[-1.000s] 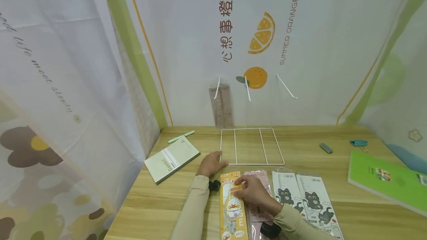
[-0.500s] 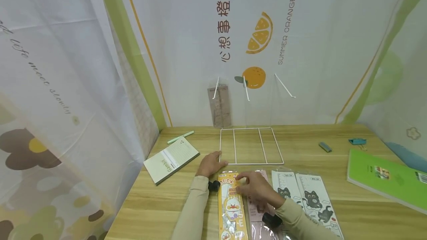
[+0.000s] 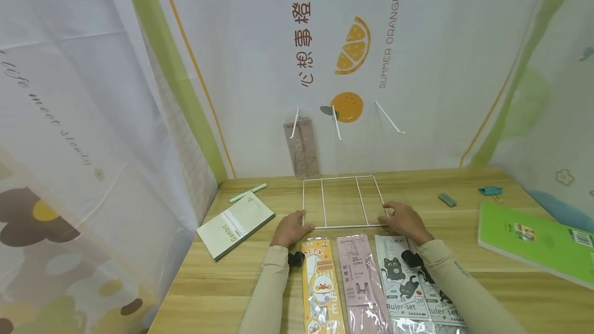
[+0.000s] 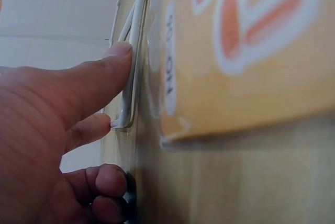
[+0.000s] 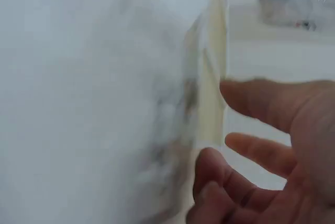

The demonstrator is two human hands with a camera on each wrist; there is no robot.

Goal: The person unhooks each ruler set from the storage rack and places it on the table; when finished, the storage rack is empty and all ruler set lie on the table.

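A white wire rack frame [image 3: 343, 201], split into three narrow bays, lies flat on the pale wooden worktop [image 3: 223, 277] with its far edge close to the printed fabric backdrop [image 3: 417, 66]. The person's left hand [image 3: 290, 227] rests at the near left corner of the frame; the left wrist view shows the thumb and a fingertip [image 4: 102, 125] pressed against the thin white wire there, with the remaining fingers curled loosely below. The right hand [image 3: 405, 219] lies at the frame's near right corner, fingers spread and fairly straight, their tips at the wire; the right wrist view is too blurred to show actual contact.

Just on the near side of the frame, four flat packets lie side by side: a yellow duck-printed ruler packet [image 3: 321, 285] nearest the left hand, a pink ruler packet [image 3: 358, 277] beside it, then two clear packets printed with black cats [image 3: 408, 282], partly under the right forearm. To the left of the frame sits a cream notebook with a dark spine [image 3: 235, 223], and beyond that a mint-green pen [image 3: 247, 193]. Behind the frame, a transparent brownish ruler pack [image 3: 301, 148] hangs against the backdrop. Well to the right of the frame are a small grey-blue eraser [image 3: 447, 199], a teal binder clip [image 3: 490, 190] and a bright green notebook [image 3: 533, 241].
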